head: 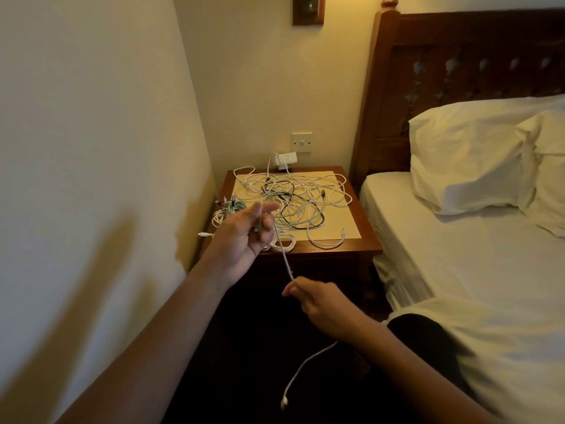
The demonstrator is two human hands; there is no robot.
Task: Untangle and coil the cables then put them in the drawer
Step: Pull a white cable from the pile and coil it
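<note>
A person stands before a wooden bedside tabletop set in the corner between the wall and a bed. The left hand is raised palm up over the tabletop's front left corner, its fingers curled around a white cable while the forefinger and thumb reach forward. From there the white cable runs down and toward the person, taut, to the right hand, which pinches it between thumb and fingertips in front of the tabletop's front edge. Below the right hand the rest of the white cable hangs in a loose curve and ends in a small plug. Across the middle of the tabletop, on a cream mat, lies a tangle of cables, white, pale green and black, looped over one another. A small bundle of green and white cables sits at the left edge, partly hidden by the left hand, and a loose white coil lies near the front edge just beyond that hand's fingers. At the back edge a white charger sits against the wall beneath a light switch. White pillows lean against the bed's dark wooden headboard.
</note>
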